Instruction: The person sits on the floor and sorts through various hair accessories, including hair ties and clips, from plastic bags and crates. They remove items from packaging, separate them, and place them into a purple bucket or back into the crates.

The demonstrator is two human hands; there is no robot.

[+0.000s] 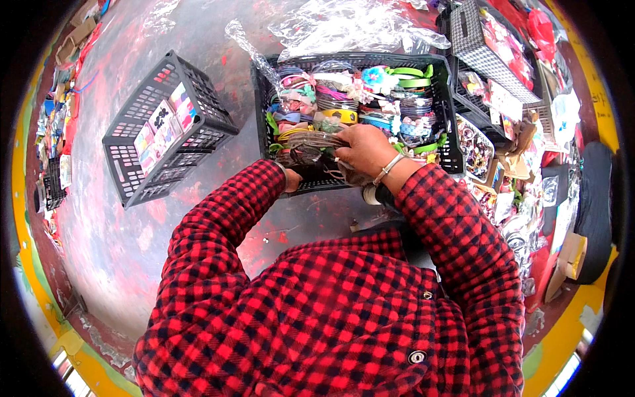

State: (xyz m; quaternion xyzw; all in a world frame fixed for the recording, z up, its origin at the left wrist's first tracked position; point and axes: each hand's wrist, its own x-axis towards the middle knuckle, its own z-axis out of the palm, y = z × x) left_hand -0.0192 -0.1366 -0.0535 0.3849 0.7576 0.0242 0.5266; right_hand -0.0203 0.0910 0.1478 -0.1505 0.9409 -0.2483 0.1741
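A black plastic crate (442,92) in front of me is packed with colourful headbands (403,112), some with bows and flowers. My right hand (367,151) reaches into its near part, fingers closed round a bundle of thin brownish hoops (309,144) that look like headbands. At the crate's near left corner is my left hand (292,180); the sleeve covers most of it, and its fingers are largely hidden. Whether it grips the crate or something inside, I cannot tell.
A second black crate (122,155) with flat packaged goods stands tilted at left. Crumpled clear plastic (344,26) lies beyond the full crate. On the right are a grey-and-white woven basket (479,49), cardboard pieces (567,258) and piled small goods.
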